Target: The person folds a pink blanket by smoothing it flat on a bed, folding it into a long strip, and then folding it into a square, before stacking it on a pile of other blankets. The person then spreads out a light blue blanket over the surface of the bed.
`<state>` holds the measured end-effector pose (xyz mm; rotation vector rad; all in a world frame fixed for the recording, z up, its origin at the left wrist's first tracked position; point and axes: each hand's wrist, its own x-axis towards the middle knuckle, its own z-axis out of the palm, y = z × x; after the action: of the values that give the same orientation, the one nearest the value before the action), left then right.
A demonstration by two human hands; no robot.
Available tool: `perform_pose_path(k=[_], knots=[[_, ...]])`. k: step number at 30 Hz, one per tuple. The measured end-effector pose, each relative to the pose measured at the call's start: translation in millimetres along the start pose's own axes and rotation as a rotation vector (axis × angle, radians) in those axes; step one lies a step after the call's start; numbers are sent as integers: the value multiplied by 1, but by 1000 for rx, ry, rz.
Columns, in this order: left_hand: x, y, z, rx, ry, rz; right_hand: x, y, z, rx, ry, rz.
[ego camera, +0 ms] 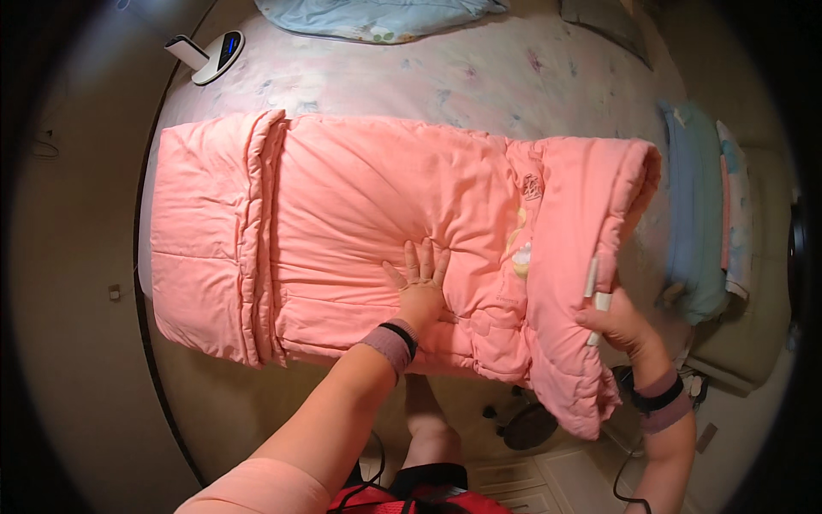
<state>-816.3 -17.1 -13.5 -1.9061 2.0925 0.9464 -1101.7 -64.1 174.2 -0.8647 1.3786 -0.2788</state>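
Note:
A padded pink quilt [359, 193] lies across a bed, its left end folded over into a thick flap [199, 238]. My left hand [422, 292] presses flat on the middle of the quilt with its fingers spread, and creases run out from it. At the right, my right hand [620, 321] grips the edge of the quilt's turned-over right end [571, 257], thumb on top, beside white fabric tags [602, 301]. The fingers underneath are hidden. Part of this right end hangs over the near side of the bed. A printed picture and some writing show beside the fold.
The bed has a floral sheet [488, 83]. A white lamp-like device [212, 61] stands at the far left corner. A light blue cover [379, 16] lies at the back, and folded blue bedding [697, 212] at the right. A dark round stool [530, 426] stands below the near edge.

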Motion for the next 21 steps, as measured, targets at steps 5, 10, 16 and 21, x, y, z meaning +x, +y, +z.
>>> perform_pose_path(k=[5, 10, 16, 21], knots=[[-26, -40, -3, -532, 80, 175, 22, -50, 124, -274, 54, -323], [-67, -96, -26, -1927, -230, 180, 79, -72, 235, -443, 90, -384], [-113, -192, -61, -2181, -276, 46, 128, -55, 296, -692, -13, -616], [-121, -208, -27, -1634, 37, 128, 101, -19, 262, -936, 383, -645]])
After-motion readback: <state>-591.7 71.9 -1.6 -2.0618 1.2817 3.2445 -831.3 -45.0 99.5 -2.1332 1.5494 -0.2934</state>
